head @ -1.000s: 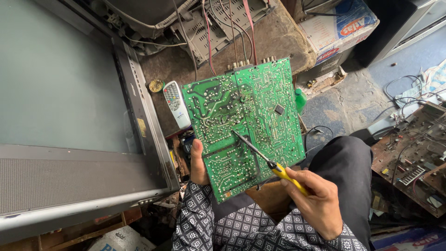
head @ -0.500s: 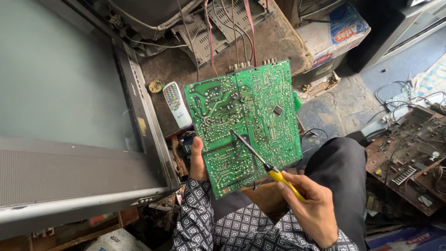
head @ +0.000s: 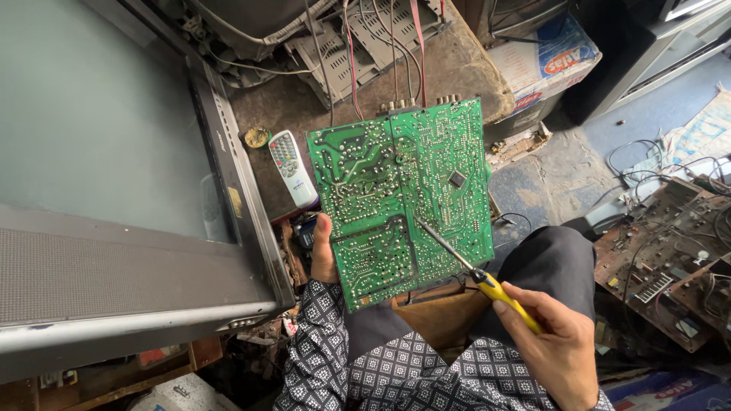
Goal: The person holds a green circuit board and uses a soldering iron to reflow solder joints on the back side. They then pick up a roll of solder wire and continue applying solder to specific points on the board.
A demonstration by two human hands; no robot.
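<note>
A large green circuit board [head: 403, 190] is held up with its solder side towards me, several wires running from its top edge. My left hand [head: 324, 255] grips its lower left edge, thumb on the board. My right hand [head: 552, 346] holds a yellow-handled screwdriver [head: 487, 285]; its metal tip rests on the board near the middle, just below a small black chip [head: 457, 179]. Patterned sleeves cover both my forearms.
A big grey television [head: 114, 175] stands at the left. A white remote control [head: 293, 167] lies beside it. A cardboard box [head: 544, 61] sits at the upper right, and bare circuit boards [head: 670, 266] with loose wires lie at the right.
The screwdriver tip has stayed on the board's middle while my right hand has shifted slightly. The board and left hand keep their hold.
</note>
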